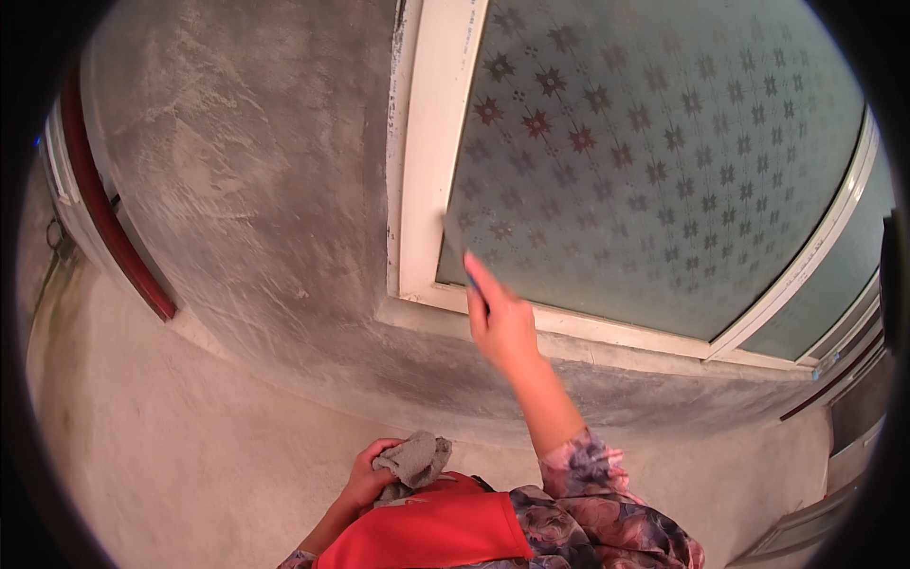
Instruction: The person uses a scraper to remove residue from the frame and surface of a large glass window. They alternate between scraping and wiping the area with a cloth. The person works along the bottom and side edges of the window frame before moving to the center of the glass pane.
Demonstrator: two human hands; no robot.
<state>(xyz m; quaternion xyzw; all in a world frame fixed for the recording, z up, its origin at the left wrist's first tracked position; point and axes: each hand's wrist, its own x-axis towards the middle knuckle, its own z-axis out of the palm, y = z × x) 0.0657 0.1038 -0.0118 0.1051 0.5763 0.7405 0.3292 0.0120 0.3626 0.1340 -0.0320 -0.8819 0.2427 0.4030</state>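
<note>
My right hand (503, 320) is raised in front of the window and grips a scraper or knife with a thin flat blade (453, 231) and a dark blue handle. The blade's tip is at the inner edge of the white window frame (430, 156), beside the frosted glass pane (640, 185) with its star-like pattern. Low before my body, my left hand (373, 473) holds a crumpled grey cloth (419, 459). It is near the red apron (434, 526).
A grey plastered wall (249, 178) surrounds the window's left and lower sides. Beyond it at far left is a dark red strip (114, 206). The pale concrete floor (192, 441) lies below. A further glass pane (817, 306) stands at right.
</note>
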